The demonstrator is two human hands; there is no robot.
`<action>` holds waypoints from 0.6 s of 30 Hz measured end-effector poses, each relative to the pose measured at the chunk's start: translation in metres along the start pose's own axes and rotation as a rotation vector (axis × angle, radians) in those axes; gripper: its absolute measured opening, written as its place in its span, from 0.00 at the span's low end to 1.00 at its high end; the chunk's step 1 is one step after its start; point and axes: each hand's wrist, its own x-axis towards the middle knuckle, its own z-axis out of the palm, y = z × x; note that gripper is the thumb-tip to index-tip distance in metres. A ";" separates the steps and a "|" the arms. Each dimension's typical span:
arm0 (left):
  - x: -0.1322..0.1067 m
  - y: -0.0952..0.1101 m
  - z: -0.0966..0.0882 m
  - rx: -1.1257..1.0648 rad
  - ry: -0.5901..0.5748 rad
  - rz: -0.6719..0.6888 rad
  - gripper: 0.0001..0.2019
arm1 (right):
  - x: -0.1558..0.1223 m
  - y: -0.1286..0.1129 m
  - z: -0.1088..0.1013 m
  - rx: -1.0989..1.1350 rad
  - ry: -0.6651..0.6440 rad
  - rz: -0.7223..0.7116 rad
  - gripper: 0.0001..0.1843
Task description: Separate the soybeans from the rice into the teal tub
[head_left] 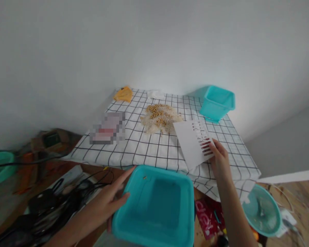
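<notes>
My left hand (110,200) grips the left rim of a turquoise square basin (154,206), held low at the table's near edge; a single yellow grain lies inside it. My right hand (220,156) holds a white slotted scraper card (193,142) by its right side, lying flat on the checked cloth (144,147). Just beyond the card's far corner sits a pile of white rice mixed with yellow beans (159,118).
A second turquoise basin (217,102) stands at the table's far right. An orange cloth (123,93) lies at the far edge, a blurred-out item (108,128) on the left. Cables and bags (51,202) crowd the floor left; a teal bowl (261,211) and red packet (207,216) sit lower right.
</notes>
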 end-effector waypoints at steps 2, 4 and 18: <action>0.000 0.004 -0.002 -0.066 -0.026 -0.025 0.35 | -0.001 -0.002 0.001 0.004 -0.018 -0.011 0.15; -0.001 0.008 -0.003 -0.115 -0.038 -0.035 0.36 | 0.000 -0.003 0.001 0.013 -0.041 -0.015 0.14; 0.001 0.001 -0.020 0.185 0.012 0.260 0.29 | 0.008 -0.002 -0.001 0.049 -0.007 -0.023 0.12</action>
